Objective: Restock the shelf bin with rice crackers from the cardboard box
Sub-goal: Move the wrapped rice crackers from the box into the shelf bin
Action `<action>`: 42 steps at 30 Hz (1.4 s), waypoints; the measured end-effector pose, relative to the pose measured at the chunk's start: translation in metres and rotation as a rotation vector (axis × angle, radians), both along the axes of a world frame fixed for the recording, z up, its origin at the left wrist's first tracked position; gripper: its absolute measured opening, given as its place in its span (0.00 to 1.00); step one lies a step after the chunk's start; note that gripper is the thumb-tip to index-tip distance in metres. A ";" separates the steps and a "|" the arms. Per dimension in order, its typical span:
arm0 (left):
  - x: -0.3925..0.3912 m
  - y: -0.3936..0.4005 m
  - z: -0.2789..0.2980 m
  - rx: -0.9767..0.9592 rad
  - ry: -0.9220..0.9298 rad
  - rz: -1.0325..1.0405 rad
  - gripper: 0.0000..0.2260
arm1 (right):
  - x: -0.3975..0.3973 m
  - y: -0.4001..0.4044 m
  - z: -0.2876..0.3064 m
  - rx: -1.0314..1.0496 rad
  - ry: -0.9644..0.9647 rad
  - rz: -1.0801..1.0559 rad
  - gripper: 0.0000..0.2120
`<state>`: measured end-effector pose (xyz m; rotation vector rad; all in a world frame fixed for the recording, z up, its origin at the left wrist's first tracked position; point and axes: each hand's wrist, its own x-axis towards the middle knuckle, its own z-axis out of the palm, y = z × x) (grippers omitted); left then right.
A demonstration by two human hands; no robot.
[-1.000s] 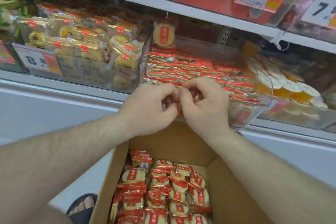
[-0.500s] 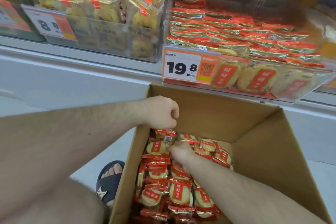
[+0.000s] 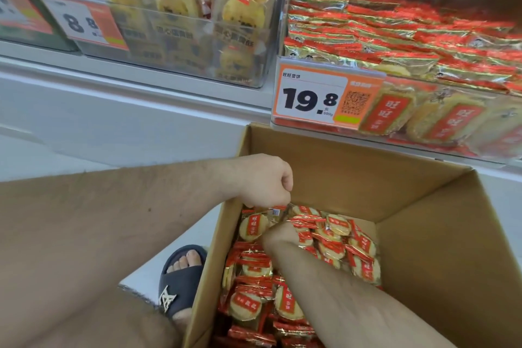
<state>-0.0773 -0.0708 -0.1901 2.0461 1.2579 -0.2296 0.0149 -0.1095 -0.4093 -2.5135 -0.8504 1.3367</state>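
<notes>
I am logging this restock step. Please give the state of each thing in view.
cardboard box: open, partly filled with packets.
shelf bin: nearly full of rice crackers.
left hand: pinches a packet at the box edge.
right hand: buried among packets, grip hidden.

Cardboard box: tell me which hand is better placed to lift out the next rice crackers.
Right. The right hand is already down among the rice cracker packs inside the cardboard box, while the left hand sits curled up at the box's left rim.
</notes>
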 end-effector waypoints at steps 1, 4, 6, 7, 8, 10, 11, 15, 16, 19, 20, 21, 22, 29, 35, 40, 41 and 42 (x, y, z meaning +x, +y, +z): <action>-0.001 0.000 0.000 -0.009 0.001 0.012 0.08 | 0.004 -0.002 0.006 0.008 0.153 -0.089 0.11; -0.006 -0.001 0.001 -0.005 0.005 0.039 0.11 | 0.031 -0.014 0.024 0.047 0.523 -0.400 0.07; -0.009 -0.002 0.002 -0.005 0.016 0.053 0.16 | 0.049 -0.021 0.048 0.071 0.760 -0.517 0.08; -0.009 -0.003 0.002 -0.010 0.022 0.066 0.20 | 0.056 -0.025 0.060 0.079 0.881 -0.520 0.08; -0.010 -0.003 0.001 -0.021 0.026 0.085 0.24 | 0.058 -0.027 0.073 0.102 0.997 -0.514 0.09; -0.010 -0.003 0.000 -0.065 -0.004 0.146 0.33 | 0.057 -0.031 0.095 0.137 1.174 -0.459 0.09; -0.009 -0.003 -0.001 -0.085 -0.031 0.181 0.36 | 0.052 -0.032 0.105 0.155 1.241 -0.426 0.09; -0.014 0.006 -0.004 0.003 -0.144 0.364 0.35 | 0.033 -0.018 0.124 0.232 1.394 -0.319 0.13; -0.017 0.009 -0.005 0.011 -0.191 0.436 0.34 | 0.033 -0.010 0.124 0.256 1.420 -0.296 0.14; -0.023 0.017 -0.001 -0.078 -0.300 0.536 0.34 | 0.043 0.007 0.116 0.254 1.516 -0.213 0.17; -0.025 0.018 -0.001 -0.097 -0.311 0.528 0.35 | 0.046 0.009 0.108 0.235 1.469 -0.204 0.17; -0.026 0.018 -0.001 -0.094 -0.302 0.503 0.34 | 0.049 0.012 0.093 0.209 1.321 -0.215 0.16; -0.027 0.017 -0.001 -0.075 -0.274 0.467 0.34 | 0.050 0.014 0.077 0.181 1.062 -0.197 0.16; -0.023 0.013 -0.004 0.003 -0.164 0.286 0.31 | 0.018 0.004 0.011 -0.056 0.087 0.234 0.22; -0.028 0.011 -0.008 -0.004 -0.175 0.279 0.33 | 0.024 -0.001 0.000 -0.016 0.099 0.149 0.14; -0.031 0.010 -0.006 -0.026 -0.214 0.264 0.35 | 0.067 -0.018 0.022 0.016 0.420 -0.076 0.23; -0.032 0.009 -0.005 -0.034 -0.213 0.254 0.35 | 0.079 -0.024 0.036 0.007 0.463 -0.058 0.23; -0.032 0.008 -0.004 -0.045 -0.218 0.246 0.35 | 0.090 -0.030 0.051 0.005 0.489 -0.033 0.23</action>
